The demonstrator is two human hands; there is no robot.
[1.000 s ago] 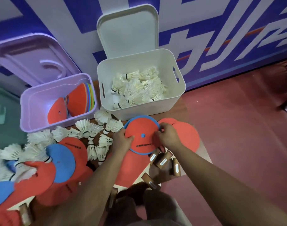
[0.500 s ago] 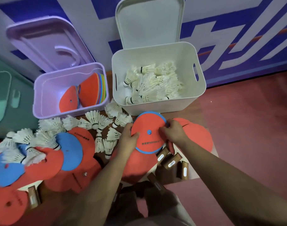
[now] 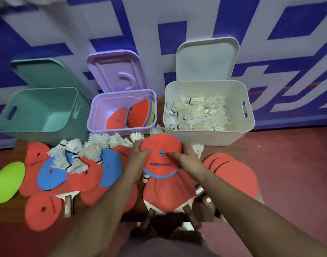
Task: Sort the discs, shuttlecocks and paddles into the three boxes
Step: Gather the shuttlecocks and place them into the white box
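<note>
Pinching a red disc (image 3: 159,144) by its edges, left hand (image 3: 138,156) and right hand (image 3: 187,161) hold it just before the purple box (image 3: 122,129), while many discs, loose shuttlecocks (image 3: 93,151) and the paddles (image 3: 66,199) remain unsorted.

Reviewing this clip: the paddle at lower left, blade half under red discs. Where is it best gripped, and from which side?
Grip the paddle by its wooden handle, from the near side: it points toward the person and lies bare, while red discs overlap the blade. The left hand and right hand now hold another red disc.
</note>
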